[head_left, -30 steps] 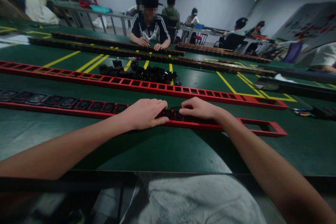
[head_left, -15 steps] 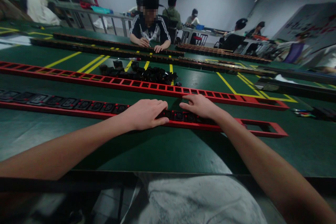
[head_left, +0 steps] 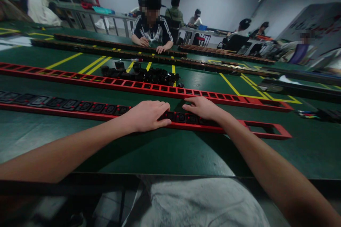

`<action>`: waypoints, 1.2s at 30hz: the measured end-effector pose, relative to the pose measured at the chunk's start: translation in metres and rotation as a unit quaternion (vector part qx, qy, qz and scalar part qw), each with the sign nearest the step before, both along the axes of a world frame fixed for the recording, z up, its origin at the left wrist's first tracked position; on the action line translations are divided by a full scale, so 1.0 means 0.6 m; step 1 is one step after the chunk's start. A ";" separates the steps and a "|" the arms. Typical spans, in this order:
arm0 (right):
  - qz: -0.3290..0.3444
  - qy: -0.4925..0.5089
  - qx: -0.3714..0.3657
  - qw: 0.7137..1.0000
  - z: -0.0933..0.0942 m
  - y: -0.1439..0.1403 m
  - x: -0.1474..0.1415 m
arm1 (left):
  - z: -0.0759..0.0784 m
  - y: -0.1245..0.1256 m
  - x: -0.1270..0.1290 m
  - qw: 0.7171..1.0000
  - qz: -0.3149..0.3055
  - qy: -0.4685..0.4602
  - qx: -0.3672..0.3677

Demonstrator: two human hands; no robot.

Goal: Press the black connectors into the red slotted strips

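A long red frame (head_left: 266,130) lies across the green table in front of me, its slots filled with black sockets (head_left: 64,103) from the left up to my hands. My left hand (head_left: 146,115) rests palm down on the frame, covering several sockets. My right hand (head_left: 203,108) lies just to its right, fingers spread flat on the last fitted sockets (head_left: 183,117). Neither hand holds anything. To the right of my right hand the frame's slots are bare.
A second red frame (head_left: 160,88) with bare slots lies farther back. Behind it sits a pile of loose black sockets (head_left: 149,74). More long strips run along the far side, where a person (head_left: 151,28) sits working. Other people sit at tables beyond.
My right hand has opened from a curled press to flat spread fingers and slid slightly right, uncovering a socket. My left hand has stayed put.
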State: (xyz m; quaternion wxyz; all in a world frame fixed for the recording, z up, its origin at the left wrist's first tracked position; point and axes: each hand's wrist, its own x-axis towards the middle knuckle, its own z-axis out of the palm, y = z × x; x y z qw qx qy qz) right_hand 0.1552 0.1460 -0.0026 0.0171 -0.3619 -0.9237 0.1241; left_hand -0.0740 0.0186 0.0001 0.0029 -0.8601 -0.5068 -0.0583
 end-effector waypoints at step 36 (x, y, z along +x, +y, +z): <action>0.002 0.002 0.003 1.000 -0.001 0.000 0.000 | -0.004 0.002 -0.001 1.000 -0.003 0.001 0.009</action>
